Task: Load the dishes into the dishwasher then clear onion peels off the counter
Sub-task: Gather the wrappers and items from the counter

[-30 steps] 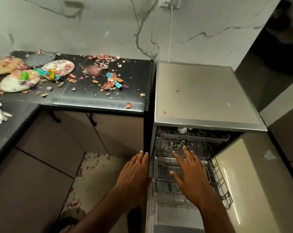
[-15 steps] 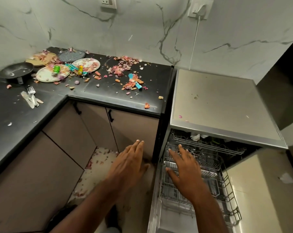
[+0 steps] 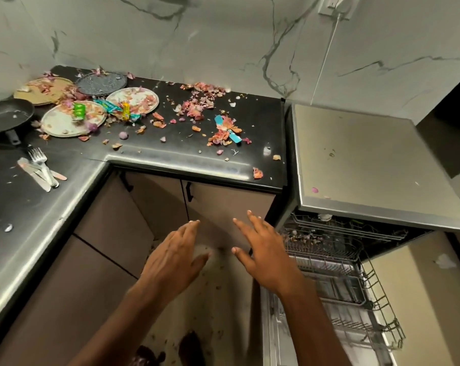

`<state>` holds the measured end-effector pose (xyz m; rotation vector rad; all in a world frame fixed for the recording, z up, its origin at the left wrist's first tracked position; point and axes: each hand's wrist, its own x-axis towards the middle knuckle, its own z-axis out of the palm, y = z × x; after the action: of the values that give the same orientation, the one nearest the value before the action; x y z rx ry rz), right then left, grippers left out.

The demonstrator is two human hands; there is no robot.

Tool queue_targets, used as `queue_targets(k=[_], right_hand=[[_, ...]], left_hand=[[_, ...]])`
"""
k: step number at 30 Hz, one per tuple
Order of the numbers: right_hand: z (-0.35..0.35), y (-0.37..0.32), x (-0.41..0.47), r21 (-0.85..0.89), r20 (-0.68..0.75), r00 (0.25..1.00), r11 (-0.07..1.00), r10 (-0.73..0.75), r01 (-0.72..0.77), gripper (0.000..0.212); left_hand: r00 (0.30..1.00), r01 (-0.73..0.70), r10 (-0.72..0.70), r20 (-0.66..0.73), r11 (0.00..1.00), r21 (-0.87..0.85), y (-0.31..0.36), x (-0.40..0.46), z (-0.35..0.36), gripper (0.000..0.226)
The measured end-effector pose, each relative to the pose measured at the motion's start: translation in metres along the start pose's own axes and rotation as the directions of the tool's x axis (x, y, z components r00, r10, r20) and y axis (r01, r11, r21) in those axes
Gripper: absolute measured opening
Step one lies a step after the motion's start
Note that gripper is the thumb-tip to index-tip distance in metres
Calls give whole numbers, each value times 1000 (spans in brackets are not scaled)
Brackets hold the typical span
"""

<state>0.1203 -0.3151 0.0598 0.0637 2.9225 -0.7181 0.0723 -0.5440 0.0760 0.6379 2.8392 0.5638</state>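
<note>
Both hands empty, fingers spread: left hand [image 3: 170, 256] and right hand [image 3: 265, 249] hover before the cabinet doors [image 3: 223, 204]. Dishwasher [image 3: 355, 159] open, racks [image 3: 337, 262] pulled out. Plates [image 3: 65, 122], pan [image 3: 7, 114], forks [image 3: 41, 167] and onion peels [image 3: 197, 107] on the counter [image 3: 170, 151].

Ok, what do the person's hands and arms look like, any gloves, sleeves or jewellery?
Both are bare. The left hand and right hand wear no gloves, and no rings show on the fingers. Neither wrist carries a watch or a band. No sleeve shows on either forearm as far as the picture reaches. The fingernails are short and pale.
</note>
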Motion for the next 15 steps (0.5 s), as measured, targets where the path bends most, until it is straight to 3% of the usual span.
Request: queue_targets(k=[8, 15], right_hand=[[17, -27, 23, -38, 112, 993, 998, 46, -42, 68], [12, -16, 9, -17, 71, 993, 995, 97, -96, 67]], left_hand=[[997, 13, -8, 73, 997, -76, -41, 12, -2, 81], [989, -54, 64, 130, 996, -76, -27, 17, 15, 80]])
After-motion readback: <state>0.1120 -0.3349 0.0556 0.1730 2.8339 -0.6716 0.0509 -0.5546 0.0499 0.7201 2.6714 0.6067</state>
